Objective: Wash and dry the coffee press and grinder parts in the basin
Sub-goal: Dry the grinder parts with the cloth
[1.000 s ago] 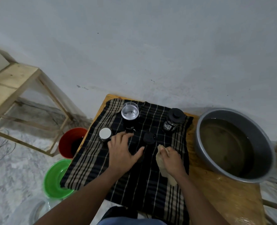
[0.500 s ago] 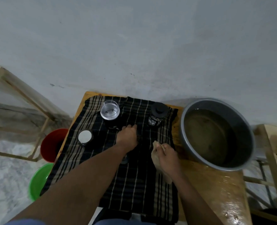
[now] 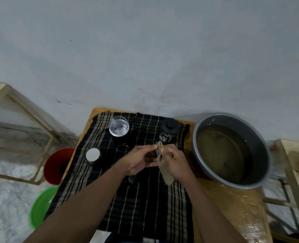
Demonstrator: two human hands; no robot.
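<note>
- Coffee press (image 3: 168, 130), black lid on, stands upright at the far edge of the striped cloth (image 3: 145, 207), just left of the basin (image 3: 257, 148).
- Basin: grey metal, holds murky water, sits on the right end of the wooden table (image 3: 232, 207); the wood near it looks wet.
- Left hand (image 3: 141, 160): fingers curled, thumb and fingertips pinching a small dark part (image 3: 156, 152), held above the cloth just in front of the press. Part is mostly hidden, so its shape is unclear.
- Right hand (image 3: 175, 159): fingers curled round a tan rag (image 3: 165, 172); top of the rag is pressed against the small dark part, and the rest hangs below the hand.
- Both hands touching at the part, over the middle of the cloth.
- Clear grinder cup (image 3: 119, 128), open end up, at the far left of the cloth; something dark is under it, and I cannot tell what.
- Round cap (image 3: 92, 154) with a pale top lies nearer, on the cloth's left side.
- Small black piece (image 3: 132, 178) lies on the cloth beside the left wrist.
- Floor left of the table: red bucket (image 3: 57, 165), green bowl (image 3: 41, 206) nearer.
</note>
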